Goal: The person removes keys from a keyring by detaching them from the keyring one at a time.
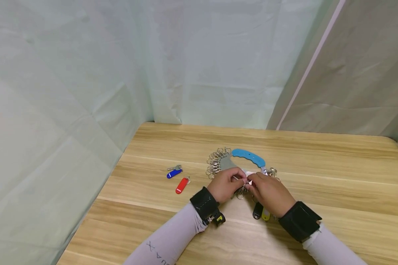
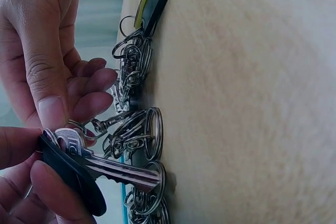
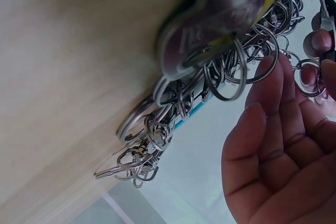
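Note:
My left hand (image 1: 225, 184) pinches a black key tag (image 2: 73, 177) between thumb and finger, with a silver key (image 2: 123, 171) hanging beside it on the same ring. Close against it, my right hand (image 1: 270, 193) pinches a small metal split ring (image 3: 310, 94) with its fingertips. That ring belongs to a key ring holder with a blue grip (image 1: 248, 156) and a grey plate (image 1: 226, 163), lined with several clips and rings. The hands cover the holder's near middle part. Below the right hand hang another black tag (image 1: 257, 211) and a yellow tag (image 1: 266, 214).
Left of the holder, a blue key tag (image 1: 174, 173) with its key (image 1: 175, 168) and a red key tag (image 1: 181, 186) lie on the wooden table (image 1: 136, 206). Pale cloth sheets (image 1: 212, 73) hang behind the table and along its left side.

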The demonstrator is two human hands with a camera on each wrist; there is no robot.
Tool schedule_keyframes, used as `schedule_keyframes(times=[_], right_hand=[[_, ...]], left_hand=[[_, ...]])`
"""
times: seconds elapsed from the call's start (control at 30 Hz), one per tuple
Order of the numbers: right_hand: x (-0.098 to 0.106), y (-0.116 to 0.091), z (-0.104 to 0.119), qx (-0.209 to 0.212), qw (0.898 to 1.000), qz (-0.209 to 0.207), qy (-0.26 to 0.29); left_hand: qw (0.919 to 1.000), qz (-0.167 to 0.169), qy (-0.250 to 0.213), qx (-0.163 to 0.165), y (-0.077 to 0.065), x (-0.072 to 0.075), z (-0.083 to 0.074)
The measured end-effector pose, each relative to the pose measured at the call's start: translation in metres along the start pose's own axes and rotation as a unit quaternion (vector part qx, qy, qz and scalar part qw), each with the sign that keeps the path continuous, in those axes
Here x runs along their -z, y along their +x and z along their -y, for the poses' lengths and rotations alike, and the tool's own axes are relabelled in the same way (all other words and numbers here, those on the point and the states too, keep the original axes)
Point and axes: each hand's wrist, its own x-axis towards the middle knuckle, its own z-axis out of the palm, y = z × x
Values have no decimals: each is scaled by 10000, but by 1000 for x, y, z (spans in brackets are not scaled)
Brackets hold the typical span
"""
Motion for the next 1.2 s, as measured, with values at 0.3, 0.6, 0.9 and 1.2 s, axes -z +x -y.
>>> schedule_keyframes(times=[0.3,0.6,0.9,1.2], right_hand=[[0,0,0,-128,9999,90,-4],[2,-1,0,-148,9997,130,139],[1,-2,-1,-105,9999,54,118],[0,-2,-1,-91,9999,84,43]], left_hand=[[10000,2,-49,-49,0,-1,1],[9999,7,-74,-115,1,-1,1],[9999,47,-122,-65,0,0,0],[10000,-35,-34,-85,0,0,0]])
